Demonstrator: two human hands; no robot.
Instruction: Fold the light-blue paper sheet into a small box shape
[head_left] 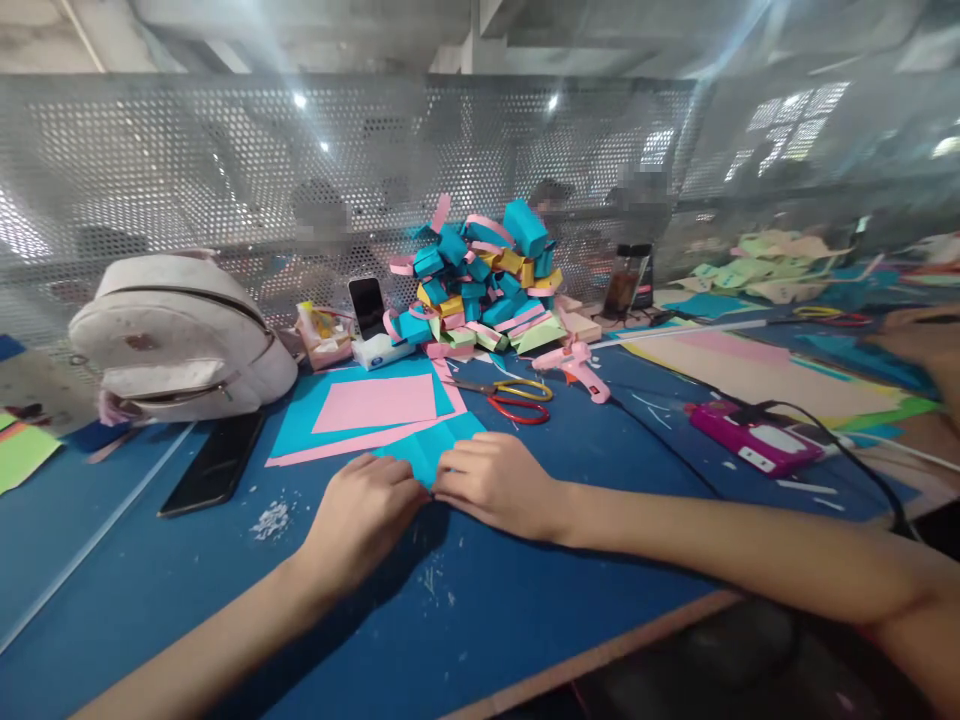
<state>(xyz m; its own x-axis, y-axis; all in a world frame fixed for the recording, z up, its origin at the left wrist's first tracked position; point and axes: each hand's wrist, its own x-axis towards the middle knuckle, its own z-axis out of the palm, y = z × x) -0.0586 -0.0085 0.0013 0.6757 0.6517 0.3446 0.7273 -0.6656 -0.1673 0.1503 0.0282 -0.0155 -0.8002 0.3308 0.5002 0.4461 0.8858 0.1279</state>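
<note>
Both my hands are closed on a creased piece of blue paper [427,450] at the middle of the table. My left hand [367,510] grips its near left side, fingers curled over the edge. From the right, my right hand [499,485] pinches the same paper, and the two hands almost meet at its near edge. Just behind it lie a pink sheet [375,402] and a larger blue sheet [296,425]. Scissors [517,397] with a red and a yellow handle loop rest beyond my right hand, beside a pink glue gun [574,368].
A pile of folded paper pieces [480,285] stands at the back. To the left are a white backpack [180,340] and a black phone [214,462]. A purple power strip [754,440] with cables lies right, near another person's arm [922,350]. Behind rises a perforated metal screen [225,150].
</note>
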